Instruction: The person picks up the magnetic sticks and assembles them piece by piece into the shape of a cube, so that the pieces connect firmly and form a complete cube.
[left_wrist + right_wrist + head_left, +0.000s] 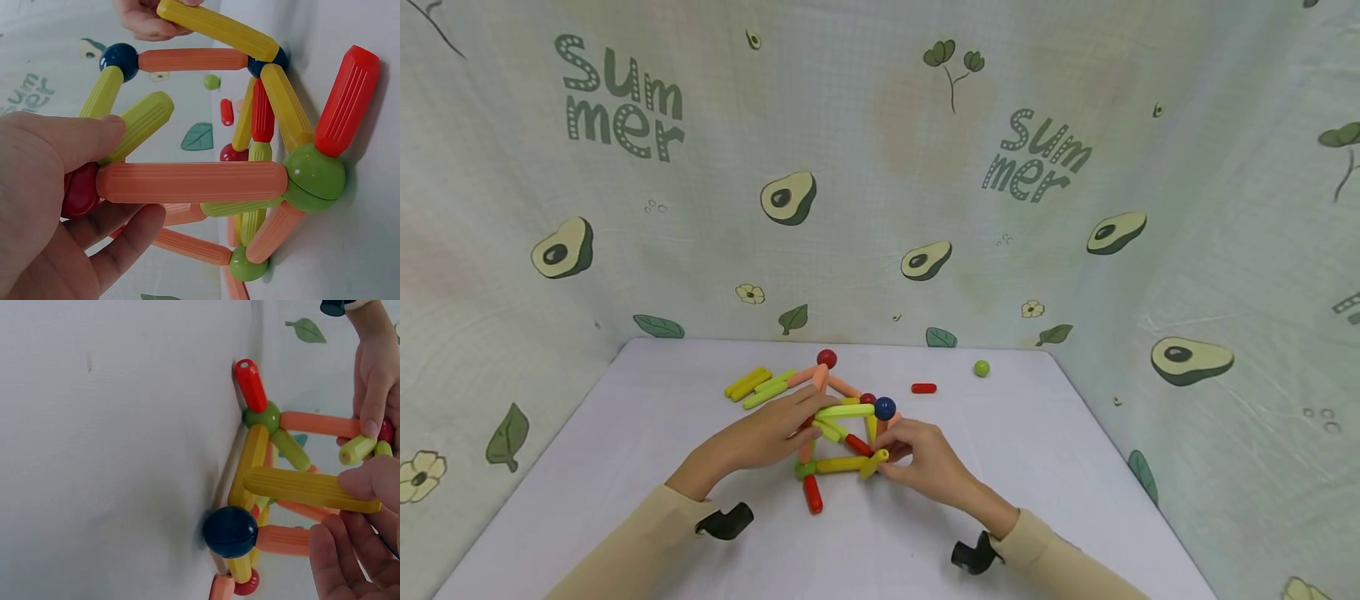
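A structure of magnetic rods and balls stands on the table. My left hand (778, 429) grips its upper red ball (81, 190), the thumb against a yellow-green rod (145, 125). An orange rod (194, 182) runs from that ball down to a green ball (314, 177). My right hand (925, 458) pinches a yellow rod (300, 487) between thumb and fingers. The rod's far end appears beside the lower dark blue ball (230, 532); whether they touch, I cannot tell. Another dark blue ball (885, 408) sits at an upper corner. A red rod (812, 494) sticks out from the green ball.
Loose yellow rods (748, 382) and yellow-green rods (766, 393) lie behind at the left. A red rod (923, 388) and a green ball (982, 367) lie at the back right. A patterned cloth (865, 125) hangs behind the white table (1000, 433).
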### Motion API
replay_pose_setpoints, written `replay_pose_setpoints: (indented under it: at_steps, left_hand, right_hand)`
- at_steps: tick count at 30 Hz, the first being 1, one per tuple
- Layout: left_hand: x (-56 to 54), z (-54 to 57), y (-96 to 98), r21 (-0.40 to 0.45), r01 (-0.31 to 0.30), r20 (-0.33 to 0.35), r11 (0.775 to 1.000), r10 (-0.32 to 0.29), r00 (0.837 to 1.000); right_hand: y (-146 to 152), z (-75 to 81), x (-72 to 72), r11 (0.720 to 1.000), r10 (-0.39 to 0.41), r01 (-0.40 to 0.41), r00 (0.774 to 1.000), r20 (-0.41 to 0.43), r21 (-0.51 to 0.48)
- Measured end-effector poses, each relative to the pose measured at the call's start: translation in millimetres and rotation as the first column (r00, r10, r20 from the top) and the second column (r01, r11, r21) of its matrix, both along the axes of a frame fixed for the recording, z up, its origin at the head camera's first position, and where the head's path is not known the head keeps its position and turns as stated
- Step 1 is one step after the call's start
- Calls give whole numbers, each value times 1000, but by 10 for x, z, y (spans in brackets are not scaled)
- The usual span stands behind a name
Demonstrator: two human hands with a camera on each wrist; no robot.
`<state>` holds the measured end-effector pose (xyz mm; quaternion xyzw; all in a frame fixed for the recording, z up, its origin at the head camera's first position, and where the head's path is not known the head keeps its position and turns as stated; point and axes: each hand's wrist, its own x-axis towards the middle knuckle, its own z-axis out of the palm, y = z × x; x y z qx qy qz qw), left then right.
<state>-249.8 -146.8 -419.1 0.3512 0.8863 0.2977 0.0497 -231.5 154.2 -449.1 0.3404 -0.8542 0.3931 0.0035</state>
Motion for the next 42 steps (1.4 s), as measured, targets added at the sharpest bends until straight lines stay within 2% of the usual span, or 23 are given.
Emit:
replay_pose_setpoints:
  at_steps: [8, 14, 17, 22, 27, 33, 42]
  left_hand:
    - [5, -4, -10, 2, 1, -8, 1000, -1, 1000]
    - [14, 0, 2, -24, -13, -39, 1000, 12, 999]
    - [15, 13, 8, -12, 0, -39, 1000, -1, 999]
    - [22, 25, 6, 2, 14, -28, 1000, -14, 1000]
    - [34, 29, 2, -9, 5, -32, 1000, -5, 999]
    - [31, 24, -7, 0, 10, -30, 1000, -10, 999]
    - [31, 2, -4, 9, 14, -26, 1000, -14, 1000]
  right_hand:
    - [-28, 38, -26, 989, 91, -96, 994, 52, 110]
    - [-83, -94, -24, 988, 105, -119, 986, 131, 103]
    - [-102, -151, -18, 988, 105, -116, 988, 117, 98]
    - [-177, -173, -17, 987, 97, -103, 994, 58, 121]
    - [-290, -135, -17, 984, 30, -16, 997, -72, 178]
    - [-423, -51, 3, 976, -33, 77, 977, -211, 203]
    - [-507, -42, -1, 952, -73, 162, 944, -321, 261]
